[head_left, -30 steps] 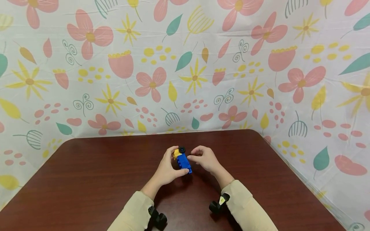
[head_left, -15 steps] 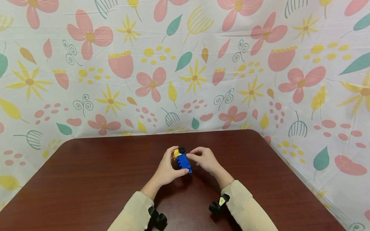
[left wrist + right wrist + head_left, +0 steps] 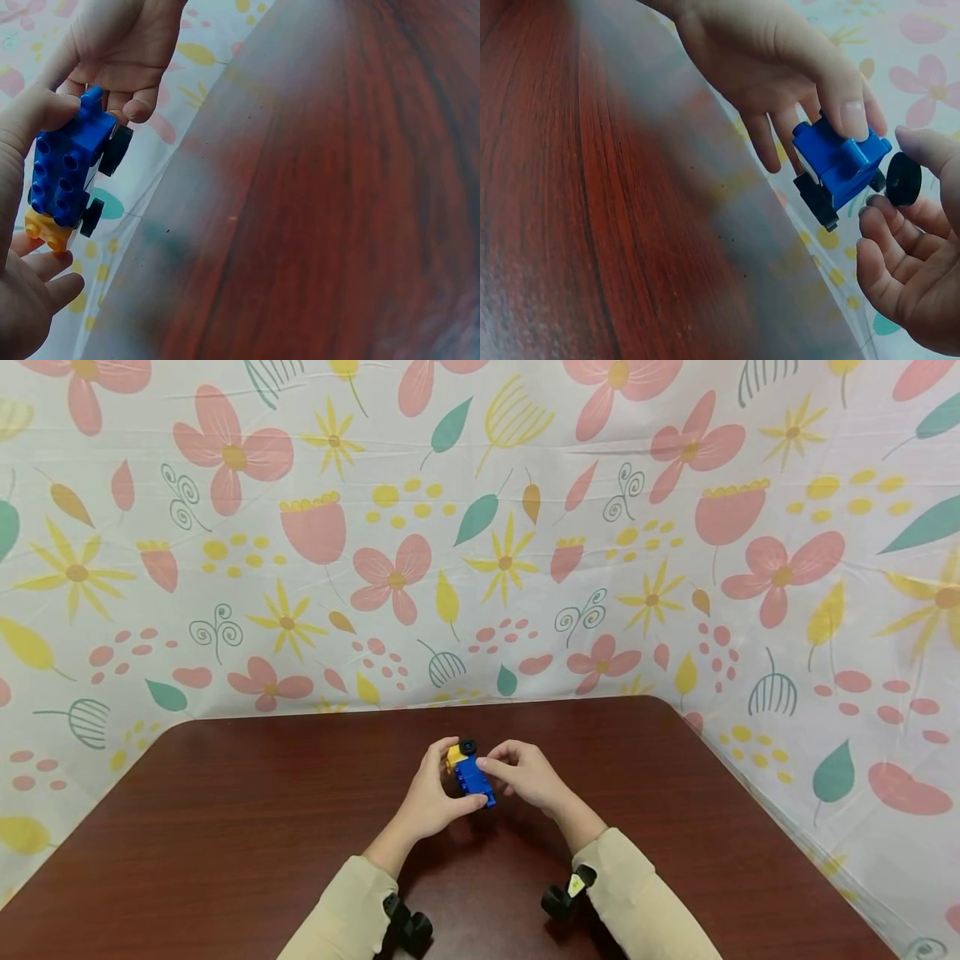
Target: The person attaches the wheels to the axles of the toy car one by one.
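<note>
A blue toy car (image 3: 474, 778) built of studded bricks is held up over the table, with a yellow block (image 3: 51, 229) at one end. My left hand (image 3: 430, 797) grips it end to end, the thumb pressing the blue end and the fingers at the yellow end. Black wheels (image 3: 115, 150) sit along one side of the car. My right hand (image 3: 531, 774) pinches a loose-looking black wheel (image 3: 904, 178) between thumb and fingers, close beside the car's other side. In the head view that wheel is hidden by the right fingers.
A dark red-brown table (image 3: 262, 827) lies under both hands. Behind it hangs a white cloth (image 3: 480, 527) printed with flowers and leaves. Black devices (image 3: 408, 927) are strapped to both wrists over beige sleeves (image 3: 341, 910).
My right hand has moved left, bringing its fingertips up against the car's side. The left hand and the car have shifted slightly up and left.
</note>
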Demonstrator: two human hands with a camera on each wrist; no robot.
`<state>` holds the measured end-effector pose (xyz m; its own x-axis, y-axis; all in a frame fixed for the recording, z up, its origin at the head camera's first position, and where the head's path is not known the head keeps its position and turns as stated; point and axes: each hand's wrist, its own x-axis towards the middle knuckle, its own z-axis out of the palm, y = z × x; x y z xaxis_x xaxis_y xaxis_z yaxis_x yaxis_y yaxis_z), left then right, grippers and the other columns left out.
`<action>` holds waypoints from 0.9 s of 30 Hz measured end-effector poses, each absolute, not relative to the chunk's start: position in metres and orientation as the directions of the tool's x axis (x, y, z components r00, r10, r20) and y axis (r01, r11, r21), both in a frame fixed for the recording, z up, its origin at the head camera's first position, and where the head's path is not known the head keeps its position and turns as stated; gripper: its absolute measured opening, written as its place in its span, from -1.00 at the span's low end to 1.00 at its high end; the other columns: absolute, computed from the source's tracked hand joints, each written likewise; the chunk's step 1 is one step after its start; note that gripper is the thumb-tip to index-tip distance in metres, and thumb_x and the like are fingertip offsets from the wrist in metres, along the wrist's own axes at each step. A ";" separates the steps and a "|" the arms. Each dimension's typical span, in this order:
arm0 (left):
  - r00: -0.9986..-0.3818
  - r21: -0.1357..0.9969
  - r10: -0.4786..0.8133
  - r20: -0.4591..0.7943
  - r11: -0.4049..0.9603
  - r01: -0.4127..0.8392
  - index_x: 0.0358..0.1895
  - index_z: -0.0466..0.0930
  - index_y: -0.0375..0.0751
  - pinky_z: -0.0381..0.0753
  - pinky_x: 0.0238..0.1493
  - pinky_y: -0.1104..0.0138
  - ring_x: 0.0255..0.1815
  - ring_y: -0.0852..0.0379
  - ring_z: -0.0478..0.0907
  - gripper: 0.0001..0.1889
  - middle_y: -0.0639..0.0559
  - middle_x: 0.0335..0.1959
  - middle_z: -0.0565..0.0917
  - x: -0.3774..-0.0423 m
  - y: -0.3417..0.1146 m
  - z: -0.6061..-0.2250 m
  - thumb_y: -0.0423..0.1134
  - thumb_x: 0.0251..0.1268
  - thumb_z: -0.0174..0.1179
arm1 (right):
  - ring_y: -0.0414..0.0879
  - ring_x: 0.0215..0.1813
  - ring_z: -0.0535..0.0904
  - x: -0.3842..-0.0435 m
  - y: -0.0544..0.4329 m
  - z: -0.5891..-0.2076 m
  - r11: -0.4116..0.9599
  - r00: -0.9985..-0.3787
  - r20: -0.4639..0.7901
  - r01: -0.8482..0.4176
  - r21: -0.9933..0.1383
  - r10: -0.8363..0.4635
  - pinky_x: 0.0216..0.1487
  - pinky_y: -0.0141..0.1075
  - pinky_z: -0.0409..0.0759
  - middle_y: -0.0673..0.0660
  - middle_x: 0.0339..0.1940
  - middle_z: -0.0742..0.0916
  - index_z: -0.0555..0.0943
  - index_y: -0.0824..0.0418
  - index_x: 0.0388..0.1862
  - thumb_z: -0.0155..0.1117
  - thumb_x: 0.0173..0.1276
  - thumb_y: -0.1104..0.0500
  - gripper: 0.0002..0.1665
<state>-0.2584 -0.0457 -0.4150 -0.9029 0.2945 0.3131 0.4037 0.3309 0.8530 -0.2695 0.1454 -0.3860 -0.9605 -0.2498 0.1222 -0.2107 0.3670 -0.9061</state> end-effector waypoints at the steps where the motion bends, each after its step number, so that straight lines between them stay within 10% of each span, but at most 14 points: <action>1: -0.902 0.852 0.295 0.316 0.331 0.407 0.41 0.03 -0.04 0.37 0.27 -0.07 0.32 -0.20 0.30 -0.04 -0.19 0.36 0.19 -0.258 -0.046 -0.415 -0.05 -0.04 0.44 | -0.10 -0.41 0.56 -0.269 0.145 -0.385 0.363 -0.958 0.120 -0.212 -0.908 -0.260 -0.35 -0.18 0.64 0.13 -0.43 0.65 0.59 0.28 -0.19 0.28 0.27 -0.08 -0.57; 27: -0.906 0.856 0.279 0.319 0.324 0.402 0.38 0.04 0.03 0.43 0.22 -0.03 0.27 -0.15 0.37 -0.06 -0.13 0.29 0.24 -0.260 -0.047 -0.417 -0.05 -0.05 0.45 | 0.30 -0.26 0.56 -0.241 0.139 -0.354 0.357 -0.918 0.133 -0.274 -0.893 -0.374 -0.24 0.07 0.63 0.23 -0.29 0.68 0.60 0.36 -0.16 0.29 0.29 0.14 -0.71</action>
